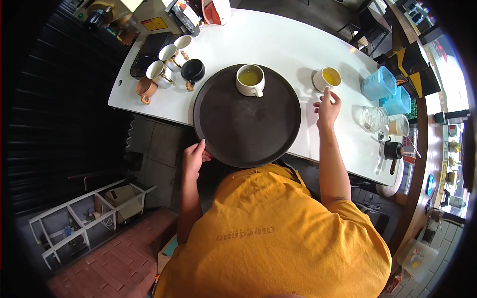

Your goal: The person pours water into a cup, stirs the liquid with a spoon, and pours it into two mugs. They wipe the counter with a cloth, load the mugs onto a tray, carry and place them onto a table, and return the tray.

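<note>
A round dark serving tray (238, 124) juts over the front edge of the white table. My left hand (195, 158) is closed on its near left rim, thumb on top. Toward the tray's far side stands a white cup (251, 89) of yellow-green liquid, its handle facing me. To the right of the tray, a second white cup (319, 81) with yellow liquid is at the fingertips of my right hand (328, 107), which pinch its handle. Whether that cup rests on the table or is slightly raised, I cannot tell.
Several mugs stand at the table's left, among them a black mug (193, 70) and a brown mug (146, 88). On the right are blue plastic containers (378, 83), a glass jar (373, 119) and a small black pot (392, 149). A bag (217, 11) sits at the back.
</note>
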Motion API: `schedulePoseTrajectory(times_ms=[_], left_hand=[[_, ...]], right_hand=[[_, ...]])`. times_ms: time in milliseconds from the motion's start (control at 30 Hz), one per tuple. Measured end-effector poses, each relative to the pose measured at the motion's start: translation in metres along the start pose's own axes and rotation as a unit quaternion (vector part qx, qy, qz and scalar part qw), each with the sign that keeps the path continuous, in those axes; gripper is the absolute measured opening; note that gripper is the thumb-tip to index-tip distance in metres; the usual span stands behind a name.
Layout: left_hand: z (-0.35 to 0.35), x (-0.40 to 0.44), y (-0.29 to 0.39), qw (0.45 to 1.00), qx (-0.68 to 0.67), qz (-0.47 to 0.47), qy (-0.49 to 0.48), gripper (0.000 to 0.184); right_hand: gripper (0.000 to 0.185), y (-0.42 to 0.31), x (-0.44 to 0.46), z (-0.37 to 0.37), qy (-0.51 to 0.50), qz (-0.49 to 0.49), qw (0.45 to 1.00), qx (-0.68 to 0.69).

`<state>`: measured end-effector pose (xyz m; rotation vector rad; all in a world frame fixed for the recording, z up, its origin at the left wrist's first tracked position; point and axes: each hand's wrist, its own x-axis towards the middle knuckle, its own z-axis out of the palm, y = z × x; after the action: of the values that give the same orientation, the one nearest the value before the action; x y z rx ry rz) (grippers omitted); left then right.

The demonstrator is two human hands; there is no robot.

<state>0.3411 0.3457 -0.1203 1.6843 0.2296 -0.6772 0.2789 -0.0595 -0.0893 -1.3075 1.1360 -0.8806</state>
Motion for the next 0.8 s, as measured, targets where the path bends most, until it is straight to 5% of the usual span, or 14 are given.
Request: schedulePoseTrajectory(times_ms=[67, 233, 433, 800], left_hand=[[0.003, 0.001, 0.005, 1.000, 0.009, -0.009, -0.011, 0.036], [0.013, 0.003, 0.012, 0.999, 0.027, -0.025, -0.033, 0.038], [0.029, 0.011, 0.010, 0.997, 0.010, -0.033, -0.066, 0.039], [0.036, 0.013, 0.011, 0.997, -0.008, -0.024, -0.069, 0.038]], right_hand=[[0.049, -0.001, 0.010, -0.004, -0.114, 0.093, 0.989, -0.011], [0.045, 0.008, 0.026, 0.000, -0.146, 0.101, 0.984, 0.031], [0.037, 0.022, 0.037, 0.000, -0.149, 0.045, 0.983, 0.096], [0.037, -0.015, -0.030, -0.031, -0.256, -0.049, 0.965, -0.004]])
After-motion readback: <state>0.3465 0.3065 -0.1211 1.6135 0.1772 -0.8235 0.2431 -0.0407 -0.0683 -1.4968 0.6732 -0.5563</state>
